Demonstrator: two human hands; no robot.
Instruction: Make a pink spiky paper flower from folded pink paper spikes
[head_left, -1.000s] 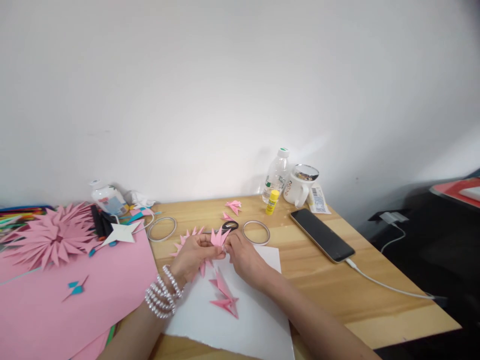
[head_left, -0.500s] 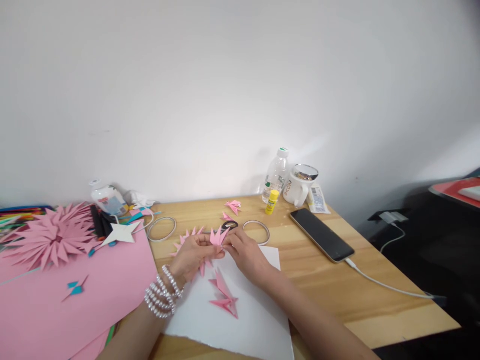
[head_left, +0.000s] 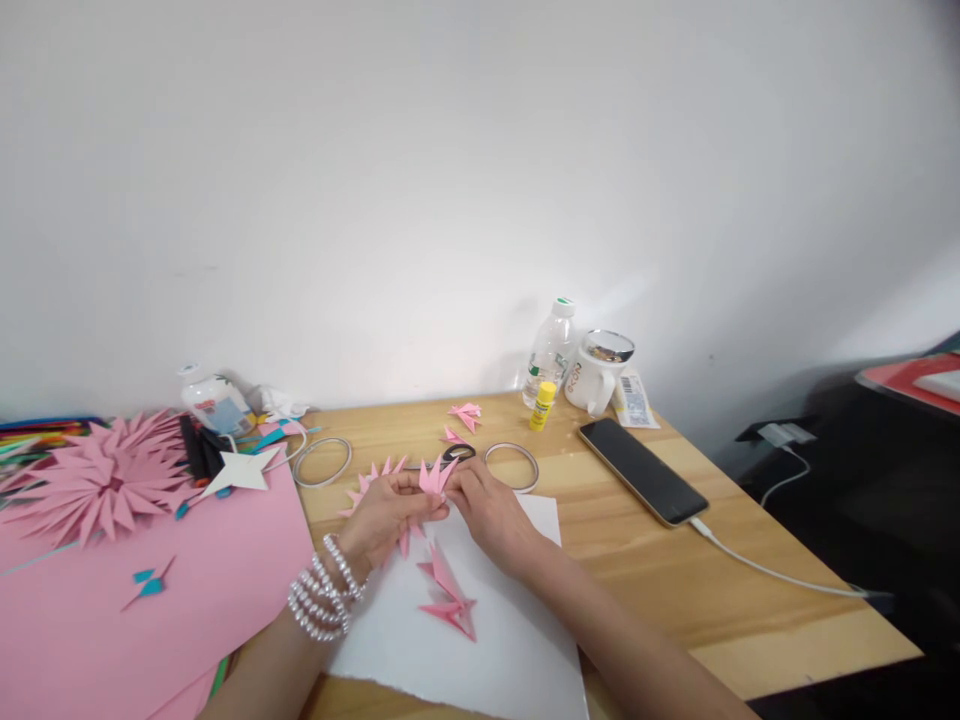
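Pinched between both hands is a small folded pink paper piece (head_left: 434, 474) with pointed tips facing up. My left hand (head_left: 390, 512), with pearl-like bead strands on the wrist, grips its lower left side. The fingers of my right hand (head_left: 486, 505) close on its right edge. Behind and below the left hand lies a spiky pink paper chain (head_left: 367, 482), partly covered. Two loose folded pink pieces (head_left: 452, 605) rest on the white sheet (head_left: 517, 640) under the hands. Just beyond the fingers are scissors (head_left: 457, 455), mostly hidden.
On the left, a spiky pink paper flower (head_left: 142, 480) and a white paper star (head_left: 244, 469) lie on pink sheets (head_left: 225, 580). Metal rings (head_left: 322, 462) flank the work. A glue stick (head_left: 542, 407), bottle (head_left: 551, 350), mug (head_left: 592, 380) and charging phone (head_left: 641, 470) stand or lie to the right.
Almost nothing differs. Both hands keep their pinch on the pink piece, with only slight finger movement, and the whole view has shifted a little.
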